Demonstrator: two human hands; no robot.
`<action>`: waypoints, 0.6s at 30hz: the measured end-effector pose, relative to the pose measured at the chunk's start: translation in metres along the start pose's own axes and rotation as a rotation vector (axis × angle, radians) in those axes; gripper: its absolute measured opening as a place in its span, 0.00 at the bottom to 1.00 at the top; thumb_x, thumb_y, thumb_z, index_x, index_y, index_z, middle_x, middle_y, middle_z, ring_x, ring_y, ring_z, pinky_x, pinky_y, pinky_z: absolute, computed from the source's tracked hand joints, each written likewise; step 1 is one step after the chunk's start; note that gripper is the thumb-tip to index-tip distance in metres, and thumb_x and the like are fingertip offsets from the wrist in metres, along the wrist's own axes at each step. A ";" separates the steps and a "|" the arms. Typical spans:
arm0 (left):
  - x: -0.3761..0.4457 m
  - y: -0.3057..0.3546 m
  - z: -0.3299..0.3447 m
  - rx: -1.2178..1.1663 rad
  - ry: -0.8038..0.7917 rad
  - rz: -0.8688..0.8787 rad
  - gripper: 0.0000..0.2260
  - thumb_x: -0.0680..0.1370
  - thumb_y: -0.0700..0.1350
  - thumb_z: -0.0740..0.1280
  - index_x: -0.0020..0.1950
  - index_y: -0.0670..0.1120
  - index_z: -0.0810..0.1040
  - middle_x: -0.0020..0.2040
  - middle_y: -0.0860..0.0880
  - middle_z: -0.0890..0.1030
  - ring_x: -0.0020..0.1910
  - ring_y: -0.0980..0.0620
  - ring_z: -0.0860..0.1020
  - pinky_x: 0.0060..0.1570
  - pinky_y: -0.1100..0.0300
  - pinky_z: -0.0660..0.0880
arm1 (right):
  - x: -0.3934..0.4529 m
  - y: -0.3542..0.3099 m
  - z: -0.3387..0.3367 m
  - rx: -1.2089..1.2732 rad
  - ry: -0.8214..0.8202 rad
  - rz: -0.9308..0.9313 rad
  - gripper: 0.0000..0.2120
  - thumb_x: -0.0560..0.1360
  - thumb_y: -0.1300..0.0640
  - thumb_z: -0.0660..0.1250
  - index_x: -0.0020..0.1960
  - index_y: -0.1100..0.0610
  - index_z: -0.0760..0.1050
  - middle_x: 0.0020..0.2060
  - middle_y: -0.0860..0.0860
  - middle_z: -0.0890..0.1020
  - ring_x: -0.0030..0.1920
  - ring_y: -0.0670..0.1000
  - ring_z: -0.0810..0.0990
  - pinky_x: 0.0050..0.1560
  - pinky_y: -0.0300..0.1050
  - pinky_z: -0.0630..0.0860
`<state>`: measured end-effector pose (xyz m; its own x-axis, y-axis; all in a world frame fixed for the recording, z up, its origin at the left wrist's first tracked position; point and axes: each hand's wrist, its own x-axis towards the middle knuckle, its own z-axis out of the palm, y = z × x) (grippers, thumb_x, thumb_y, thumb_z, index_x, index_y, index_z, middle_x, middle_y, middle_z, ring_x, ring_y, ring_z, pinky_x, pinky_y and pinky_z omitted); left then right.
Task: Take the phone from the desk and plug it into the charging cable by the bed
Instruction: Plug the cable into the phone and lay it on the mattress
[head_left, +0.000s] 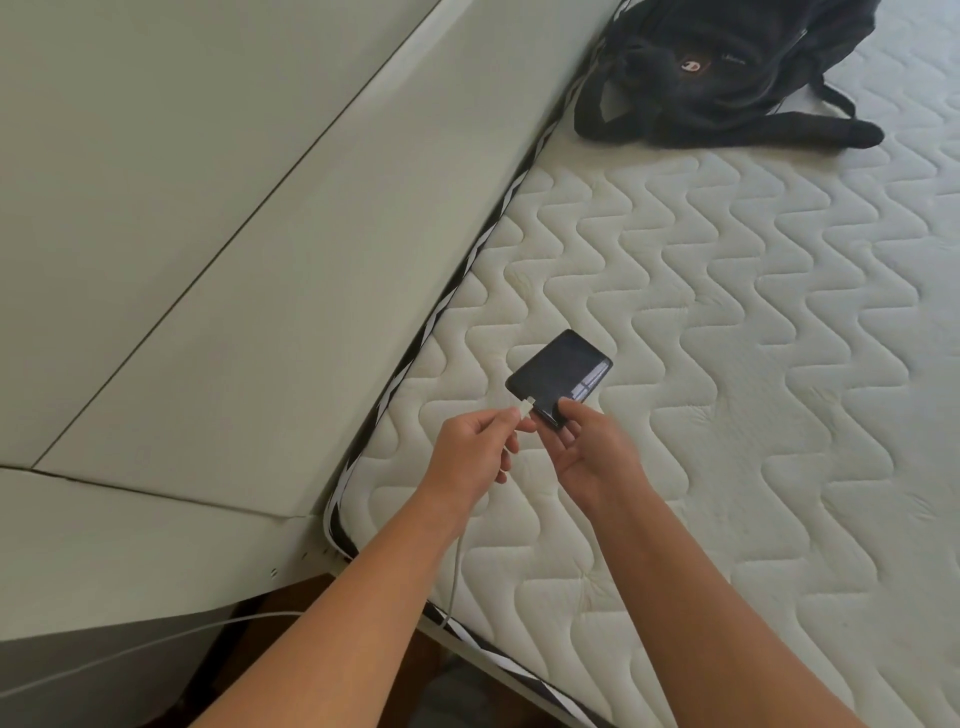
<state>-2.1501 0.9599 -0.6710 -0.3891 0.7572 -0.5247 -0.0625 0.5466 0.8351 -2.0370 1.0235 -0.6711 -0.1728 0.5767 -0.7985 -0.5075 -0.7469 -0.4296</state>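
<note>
A black phone (561, 375) with a dark screen is held just above the quilted white mattress (727, 364), near its left edge. My right hand (587, 447) grips the phone's near end between thumb and fingers. My left hand (475, 447) pinches the white plug of the charging cable (456, 577) right at the phone's bottom edge. I cannot tell whether the plug is seated in the port. The cable runs from my left hand down over the mattress edge and off to the lower left.
A black backpack (727, 67) lies on the mattress at the far end. A pale padded headboard or bed frame (234, 234) borders the mattress on the left. A dark gap with floor shows below the bed corner at the bottom.
</note>
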 end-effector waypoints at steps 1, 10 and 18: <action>0.001 -0.002 0.001 0.000 0.000 -0.005 0.13 0.82 0.47 0.63 0.48 0.46 0.86 0.34 0.50 0.78 0.31 0.56 0.75 0.32 0.67 0.77 | 0.001 0.001 -0.001 -0.001 0.003 -0.002 0.08 0.77 0.66 0.64 0.56 0.64 0.73 0.55 0.63 0.81 0.49 0.57 0.85 0.39 0.44 0.82; 0.020 -0.022 0.001 -0.046 0.042 -0.055 0.10 0.83 0.45 0.60 0.53 0.43 0.79 0.36 0.48 0.75 0.27 0.55 0.72 0.28 0.61 0.75 | 0.013 0.010 -0.015 -0.042 0.098 0.016 0.04 0.77 0.64 0.64 0.52 0.60 0.73 0.55 0.61 0.80 0.50 0.57 0.83 0.40 0.44 0.82; 0.059 -0.022 -0.009 -0.005 0.075 -0.202 0.07 0.77 0.50 0.69 0.51 0.48 0.81 0.46 0.50 0.80 0.34 0.54 0.70 0.26 0.63 0.69 | 0.024 0.020 -0.026 -0.387 0.059 -0.007 0.16 0.78 0.66 0.61 0.65 0.59 0.71 0.55 0.58 0.80 0.51 0.56 0.83 0.47 0.48 0.82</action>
<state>-2.1797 0.9898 -0.7186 -0.4359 0.6036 -0.6676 -0.1504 0.6825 0.7152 -2.0298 1.0140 -0.7097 -0.1162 0.5707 -0.8129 -0.1510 -0.8191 -0.5534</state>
